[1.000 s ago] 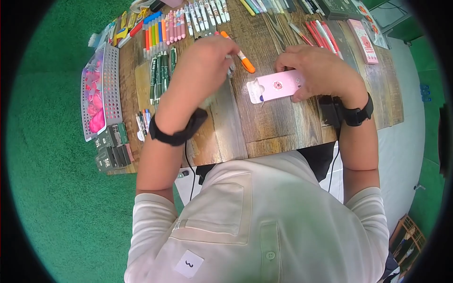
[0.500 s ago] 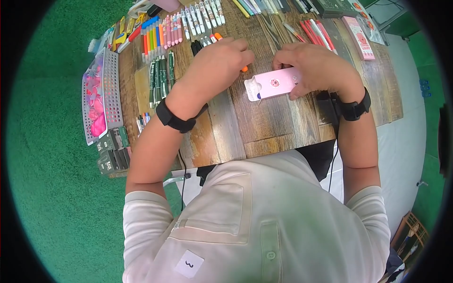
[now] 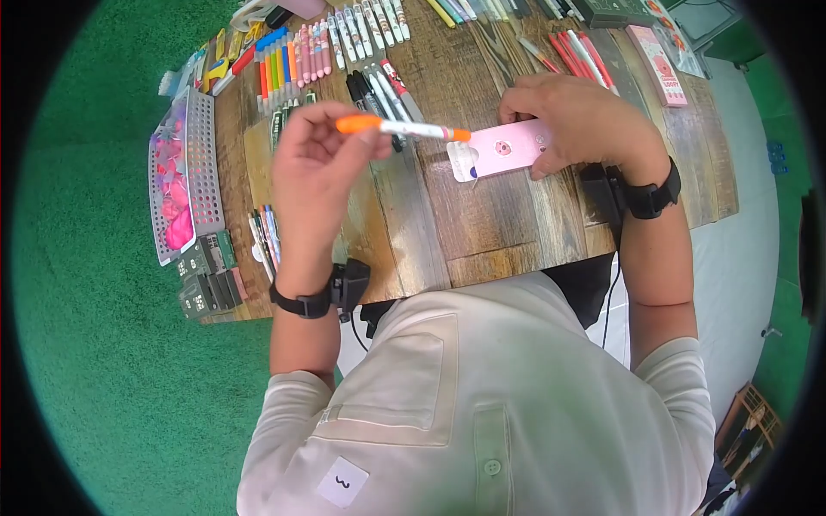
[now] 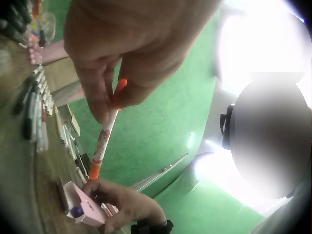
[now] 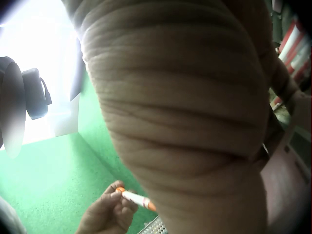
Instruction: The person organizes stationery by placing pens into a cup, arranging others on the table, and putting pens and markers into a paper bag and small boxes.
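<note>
My left hand point(image 3: 320, 163) pinches an orange-and-white marker point(image 3: 417, 130) by its orange end, between thumb and fingers. The marker lies level in the head view, its other orange tip overlapping the near end of a pink box point(image 3: 508, 151). In the left wrist view the marker point(image 4: 103, 141) points down toward that box. My right hand point(image 3: 594, 129) grips the box by its far end, thumb on the near side. The box's left end has its flap folded out, and a blue-purple pen end point(image 4: 77, 211) shows inside.
Behind the left hand lie black and red-capped markers point(image 3: 391, 90). Rows of coloured pens point(image 3: 284, 69) and white pens point(image 3: 370, 30) line the back. Red pens point(image 3: 585, 60) and another pink box point(image 3: 658, 67) lie at right. A perforated basket point(image 3: 203, 155) stands at the left edge.
My left hand has picked up the orange marker from the table and drawn it back to the left, turning it level. The right hand keeps its grip on the pink box.
</note>
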The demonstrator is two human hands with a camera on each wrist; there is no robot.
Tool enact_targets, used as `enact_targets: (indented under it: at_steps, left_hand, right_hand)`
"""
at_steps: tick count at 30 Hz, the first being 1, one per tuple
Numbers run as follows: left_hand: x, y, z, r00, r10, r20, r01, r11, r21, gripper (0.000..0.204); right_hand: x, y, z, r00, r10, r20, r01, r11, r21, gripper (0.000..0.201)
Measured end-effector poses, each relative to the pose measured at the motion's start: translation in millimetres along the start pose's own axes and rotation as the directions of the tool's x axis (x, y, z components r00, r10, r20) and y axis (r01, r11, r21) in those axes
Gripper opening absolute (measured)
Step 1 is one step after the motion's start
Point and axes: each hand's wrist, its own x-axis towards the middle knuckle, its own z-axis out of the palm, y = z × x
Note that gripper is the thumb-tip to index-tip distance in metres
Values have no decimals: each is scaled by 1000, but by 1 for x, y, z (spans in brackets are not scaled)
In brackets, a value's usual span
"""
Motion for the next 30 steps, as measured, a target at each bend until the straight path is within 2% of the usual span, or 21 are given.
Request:
enact_targets:
  at_steps: [1, 2, 3, 6, 7, 9, 10, 12, 13, 15, 18, 19, 20, 21, 25, 27, 28, 30]
  left_hand:
    - [-7, -5, 1, 995, -101, -9, 100, 995, -26, 24]
    - [-13, -8, 2, 990, -143, -15, 142, 989, -33, 23]
    - [-16, -14, 2, 990, -142, -16, 142, 989, -35, 23]
    - [-25, -22, 2, 959, -284, 15, 283, 959, 26, 20]
    - [-25, -23, 1, 959, -283, 12, 282, 959, 25, 20]
    - [-25, -22, 2, 938, -347, 2, 314, 849, 425, 16]
    - [-24, -19, 3, 937, -348, 1, 315, 849, 425, 16]
    - [-21, -9, 10, 963, -264, 57, 159, 724, 671, 10]
    - [-20, -11, 12, 963, -263, 56, 159, 725, 670, 10]
    - [-16, -15, 15, 981, -85, 176, -60, 724, 687, 5]
    - [-11, -15, 20, 965, -75, 252, -134, 685, 716, 6]
    - [-11, -17, 21, 964, -76, 254, -135, 685, 716, 6]
    - [-11, -19, 23, 963, -195, 186, 50, 808, 587, 7]
    - [-10, -22, 24, 936, -322, 142, 237, 874, 424, 8]
    - [-9, -26, 24, 929, -332, 165, 217, 849, 482, 10]
    - [-8, -25, 25, 944, -261, 200, 136, 864, 486, 13]
    - [-8, -23, 25, 945, -261, 199, 136, 863, 486, 13]
    - [-8, -18, 26, 948, -145, 283, -32, 842, 538, 18]
  right_hand:
    - [0, 0, 0, 1000, -4, 5, 4, 1000, -1, 55]
    - [0, 0, 1, 1000, -4, 6, 4, 1000, -2, 55]
    - [0, 0, 1, 1000, -15, -7, 15, 1000, -8, 55]
    - [0, 1, 2, 999, -28, -20, 28, 999, -22, 55]
    - [0, 1, 2, 999, -27, -20, 26, 999, -28, 55]
    - [1, 2, 2, 999, -38, -22, 37, 999, -27, 55]
    - [1, 2, 2, 998, -48, -26, 47, 999, -25, 55]
    - [0, 1, 3, 998, -51, -30, 50, 998, -31, 55]
    - [0, 1, 3, 998, -52, -32, 51, 998, -38, 55]
    - [0, 1, 3, 998, -48, -28, 47, 998, -35, 56]
    - [1, 1, 2, 999, -42, -22, 41, 999, -25, 56]
    - [1, 1, 2, 999, -37, -19, 37, 999, -18, 56]
    - [0, 1, 2, 999, -34, -19, 34, 999, -17, 56]
    - [0, 2, 3, 999, -43, -29, 42, 999, -27, 56]
    - [0, 1, 2, 999, -43, -18, 42, 999, -25, 56]
    - [0, -1, -1, 999, -34, 2, 34, 999, -26, 58]
    - [0, -2, -2, 1000, -21, 20, 22, 999, -29, 59]
    - [0, -2, -2, 1000, -16, 18, 16, 999, -33, 59]
